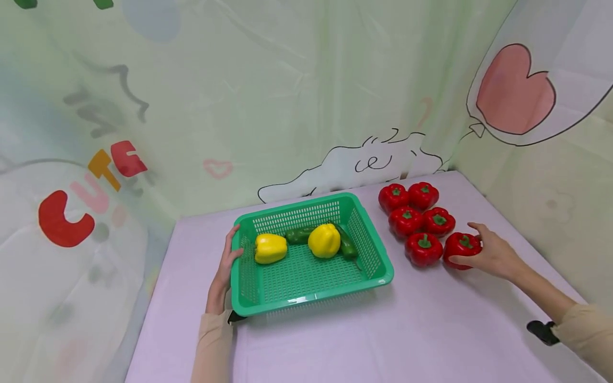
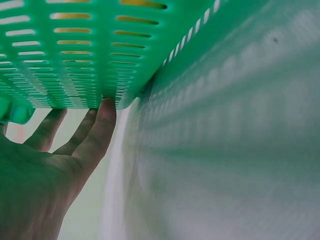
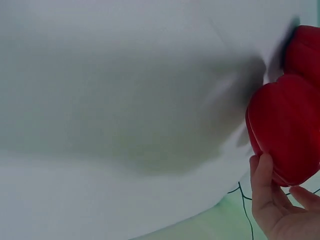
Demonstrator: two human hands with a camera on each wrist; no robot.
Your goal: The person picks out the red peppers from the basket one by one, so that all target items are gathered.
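A green plastic basket (image 1: 306,276) stands on the table, holding two yellow bell peppers, one on the left (image 1: 270,248) and one in the middle (image 1: 324,241). Two long green peppers, one lying sideways (image 1: 298,235) and one slanting (image 1: 347,246), are beside them. My left hand (image 1: 225,268) holds the basket's left side by the rim; its fingers touch the slotted wall (image 2: 75,75) in the left wrist view. At the right, my right hand (image 1: 493,252) grips a red bell pepper (image 1: 462,249), thumb and fingers on either side. That pepper (image 3: 287,130) partly leaves the right wrist view.
Several more red bell peppers are grouped right of the basket, among them one (image 1: 423,250) beside the gripped one and one (image 1: 394,198) at the back. A lilac cloth covers the table (image 1: 383,340). Printed curtains (image 1: 268,106) hang behind and along both sides.
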